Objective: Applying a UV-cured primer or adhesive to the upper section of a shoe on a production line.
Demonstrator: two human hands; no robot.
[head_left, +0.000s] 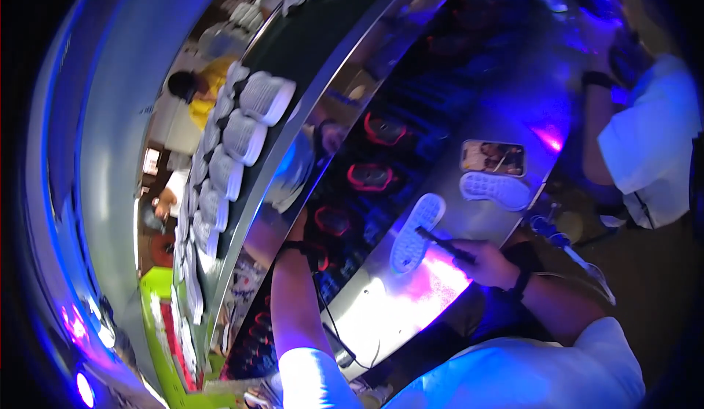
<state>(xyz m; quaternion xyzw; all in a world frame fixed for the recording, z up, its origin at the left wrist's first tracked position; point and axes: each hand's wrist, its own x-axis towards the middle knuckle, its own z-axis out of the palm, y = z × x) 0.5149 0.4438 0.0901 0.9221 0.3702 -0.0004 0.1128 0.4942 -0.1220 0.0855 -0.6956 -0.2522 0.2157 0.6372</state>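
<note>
The right hand (pixel 490 264) gripped a black tool (pixel 456 251), its tip over the near white sole (pixel 411 244), which lay flat on the metal bench (pixel 359 328), though whether tip and sole touched could not be told. The left hand (pixel 300 227), past its dark wristband (pixel 299 246), was too dim to tell whether it was clenched or loose. A second sole (pixel 495 191) lay just beside a phone (pixel 493 158), and grey shoes (pixel 244 138) lined a belt (pixel 312 39) to the left.

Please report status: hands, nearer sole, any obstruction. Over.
Right hand gripping dark tool, tip over nearer white sole. Left hand hard to make out. Tool hides part of sole.
</note>
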